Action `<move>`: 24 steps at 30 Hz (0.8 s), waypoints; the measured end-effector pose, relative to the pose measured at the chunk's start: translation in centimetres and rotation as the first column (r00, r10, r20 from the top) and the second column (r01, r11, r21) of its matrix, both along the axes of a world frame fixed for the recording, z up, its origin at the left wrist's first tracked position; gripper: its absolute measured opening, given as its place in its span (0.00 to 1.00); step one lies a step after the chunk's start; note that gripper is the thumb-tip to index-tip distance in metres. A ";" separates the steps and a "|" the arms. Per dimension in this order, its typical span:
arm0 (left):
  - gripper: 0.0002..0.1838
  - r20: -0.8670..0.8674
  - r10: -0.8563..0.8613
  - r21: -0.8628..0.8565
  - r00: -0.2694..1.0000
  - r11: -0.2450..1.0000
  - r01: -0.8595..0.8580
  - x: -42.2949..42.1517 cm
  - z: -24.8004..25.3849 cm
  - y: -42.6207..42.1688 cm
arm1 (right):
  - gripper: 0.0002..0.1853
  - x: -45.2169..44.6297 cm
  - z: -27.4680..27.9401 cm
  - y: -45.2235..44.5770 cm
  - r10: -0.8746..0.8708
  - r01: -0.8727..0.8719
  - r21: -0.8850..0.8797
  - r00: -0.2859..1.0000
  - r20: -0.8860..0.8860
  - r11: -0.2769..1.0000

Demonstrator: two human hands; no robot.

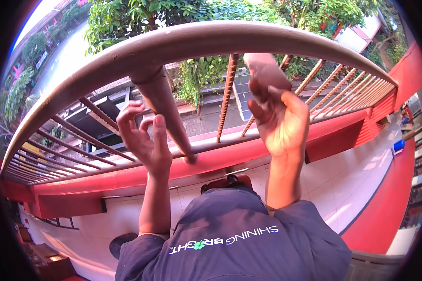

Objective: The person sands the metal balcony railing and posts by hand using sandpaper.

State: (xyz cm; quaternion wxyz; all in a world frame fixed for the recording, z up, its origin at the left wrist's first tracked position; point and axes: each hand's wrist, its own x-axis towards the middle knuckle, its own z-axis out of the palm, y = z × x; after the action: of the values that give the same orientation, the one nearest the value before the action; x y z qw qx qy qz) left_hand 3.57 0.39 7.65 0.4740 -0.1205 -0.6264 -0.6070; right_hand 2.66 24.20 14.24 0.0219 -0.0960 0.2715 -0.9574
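Observation:
My left hand is raised in front of the railing. Its fingers are half curled and apart, with nothing seen between them. My right hand is up to the right, with its palm toward me and its fingers bent. At the fingertips is a pale pink, blurred object with a rounded end; its kind cannot be made out. The fingers and thumb appear to close on its lower part. It overlaps the railing bars in the view, just below the thick brown top rail.
A brown rail post stands between my hands, with ribbed bars to either side. A red ledge runs below. Pale tiles cover the floor. Trees and a lower courtyard lie beyond. A blue object is at far right.

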 end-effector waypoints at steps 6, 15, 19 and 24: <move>0.37 0.214 -0.132 0.088 0.968 0.989 0.115 -3.2 -0.6 1.0 | 0.16 0.7 2.0 -1.8 -0.025 0.031 0.039 0.990 -0.136 0.999; 0.43 0.331 -0.052 0.088 0.942 0.996 0.024 -3.2 -2.7 1.0 | 0.19 0.1 2.2 -1.8 -0.168 0.235 0.377 0.965 -0.202 0.896; 0.44 0.334 0.010 0.035 0.942 0.999 -0.023 -3.3 -2.9 1.0 | 0.18 -0.4 1.5 -1.2 -0.189 0.264 0.441 0.960 -0.207 0.858; 0.42 0.343 0.030 0.014 0.939 0.999 -0.037 -3.2 -2.8 0.9 | 0.14 -2.1 1.8 -1.3 -0.053 0.196 0.479 0.954 -0.295 0.855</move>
State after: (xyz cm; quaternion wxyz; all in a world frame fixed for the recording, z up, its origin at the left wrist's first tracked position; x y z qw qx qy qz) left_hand 0.37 1.34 4.81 0.3689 0.0023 -0.6952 -0.6169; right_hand 0.56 22.94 16.03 -0.0539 -0.1991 0.5178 -0.8303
